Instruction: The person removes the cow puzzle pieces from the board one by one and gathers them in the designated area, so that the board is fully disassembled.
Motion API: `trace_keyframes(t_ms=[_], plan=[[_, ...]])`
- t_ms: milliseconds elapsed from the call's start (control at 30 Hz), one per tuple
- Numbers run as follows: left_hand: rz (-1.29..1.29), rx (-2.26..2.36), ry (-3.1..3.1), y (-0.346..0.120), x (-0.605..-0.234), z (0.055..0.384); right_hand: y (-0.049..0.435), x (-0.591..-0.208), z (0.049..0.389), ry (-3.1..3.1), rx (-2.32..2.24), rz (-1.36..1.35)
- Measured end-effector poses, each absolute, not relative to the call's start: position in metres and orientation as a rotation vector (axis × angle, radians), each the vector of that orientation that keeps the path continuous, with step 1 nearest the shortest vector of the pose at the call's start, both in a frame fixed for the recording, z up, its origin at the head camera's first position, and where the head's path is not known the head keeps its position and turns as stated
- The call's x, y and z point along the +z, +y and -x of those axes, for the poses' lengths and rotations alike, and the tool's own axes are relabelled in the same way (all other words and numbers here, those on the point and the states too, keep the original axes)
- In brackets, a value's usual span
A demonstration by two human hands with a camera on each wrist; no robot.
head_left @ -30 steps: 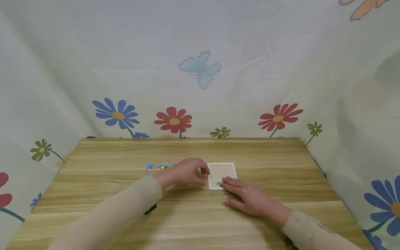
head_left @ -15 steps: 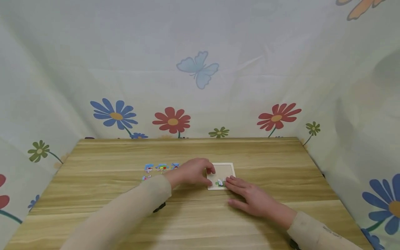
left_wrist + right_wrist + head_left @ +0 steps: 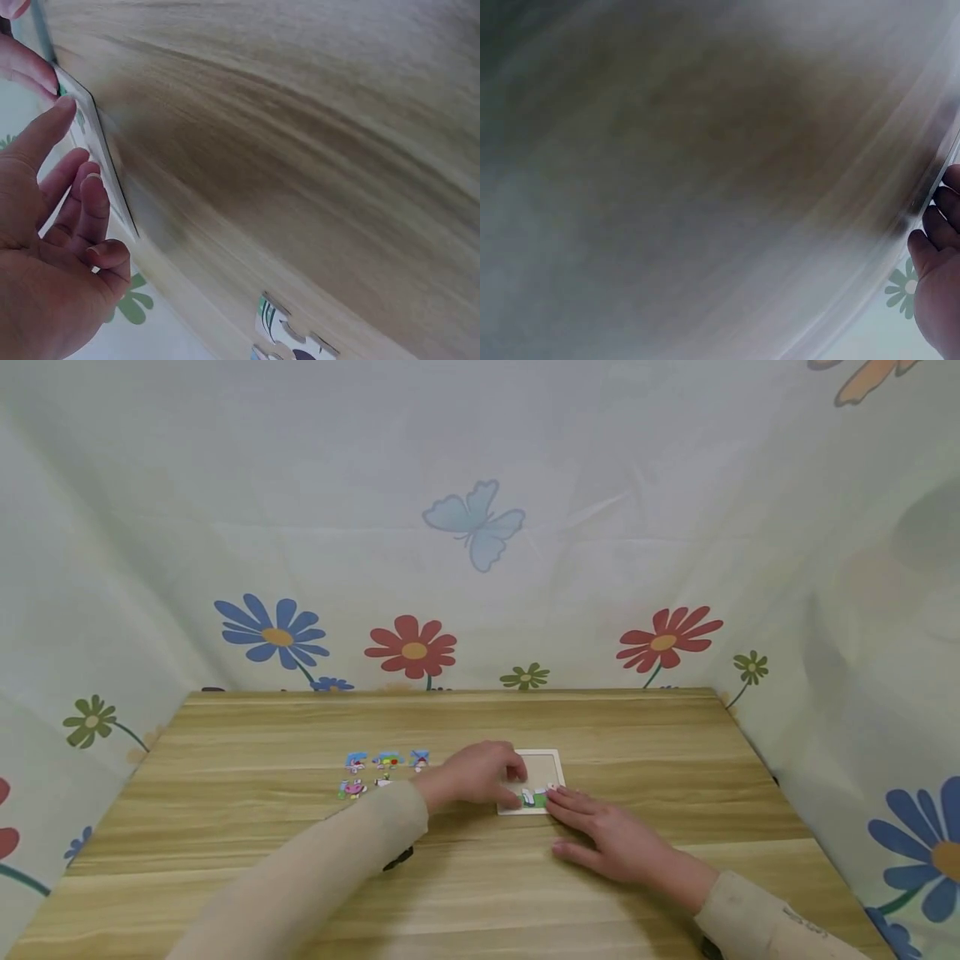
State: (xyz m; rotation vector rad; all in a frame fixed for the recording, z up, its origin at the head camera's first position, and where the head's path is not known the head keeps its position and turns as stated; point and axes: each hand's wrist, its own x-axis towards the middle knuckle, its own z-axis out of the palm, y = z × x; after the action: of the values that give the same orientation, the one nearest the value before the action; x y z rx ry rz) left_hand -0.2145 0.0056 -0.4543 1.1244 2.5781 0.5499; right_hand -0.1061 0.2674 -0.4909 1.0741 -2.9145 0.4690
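Note:
A small square puzzle tray [image 3: 537, 752] with a pale raised rim lies on the table in the head view. White-and-green jigsaw pieces [image 3: 531, 798] sit along its near edge. My left hand [image 3: 486, 774] is over the tray's left side, its thumb at the near-left corner and its fingers loosely bent, gripping nothing visible. From the right, my right hand [image 3: 606, 833] rests its straight fingertips on the near-right corner, partly covering the pieces there. The left wrist view shows the left hand [image 3: 56, 247] beside the tray's rim [image 3: 105, 150]. Only part of the right hand [image 3: 939, 277] appears in the right wrist view.
Several loose, colourful jigsaw pieces [image 3: 387, 761] lie in two rows left of the tray; the left forearm partly covers the nearer row. A wood-grain table [image 3: 637, 735] bears everything. Behind it hangs a flower-printed cloth [image 3: 585, 568].
My left hand has moved right, over the tray's left side. The right hand has slid slightly right along the near edge, uncovering more of the white-and-green pieces. More loose pieces show at left.

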Motion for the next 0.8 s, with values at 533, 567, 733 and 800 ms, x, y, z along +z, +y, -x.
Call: trace_keyframes(t_ms=[533, 567, 733, 800], plan=[[-1.125, 0.592, 2.548, 0.009, -0.461, 0.213, 0.268, -0.495, 0.105, -2.88, 0.497, -1.069], [-1.13, 0.599, 2.546, 0.009, -0.461, 0.213, 0.268, -0.495, 0.105, -2.879, 0.498, -1.068], [-1.149, 0.605, 2.543, 0.01, -0.465, 0.212, 0.267, -0.495, 0.105, -2.874, 0.521, -1.061], [-1.146, 0.608, 2.544, 0.011, -0.466, 0.212, 0.267, -0.495, 0.105, -2.873, 0.527, -1.059]])
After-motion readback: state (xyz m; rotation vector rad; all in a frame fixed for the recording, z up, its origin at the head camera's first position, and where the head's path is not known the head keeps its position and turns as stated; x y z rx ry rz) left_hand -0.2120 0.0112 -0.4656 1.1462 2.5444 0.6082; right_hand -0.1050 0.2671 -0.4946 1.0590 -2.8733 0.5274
